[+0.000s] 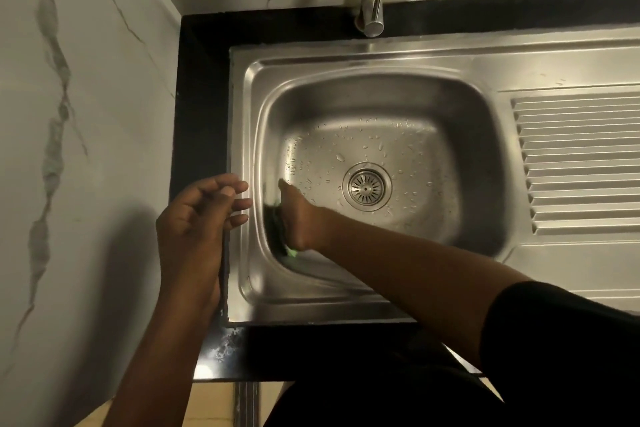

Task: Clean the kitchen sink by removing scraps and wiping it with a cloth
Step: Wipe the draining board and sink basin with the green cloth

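Cloth (274, 222) under right hand (298, 218) against left wall of sink (258, 135)

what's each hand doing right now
Left hand: open, holding nothing, by the sink rim.
Right hand: open, pressing the cloth on the sink wall.

**No writing to read**

No word, brand, number or sign can be read anywhere in the head view. The steel sink (485, 66) shows no legible stamp on its rim or ribbed draining board. The tap (372, 7) and the drain (367, 186) show none either. A tiny pale mark (221, 313) by the sink's front-left corner is too small to make out.
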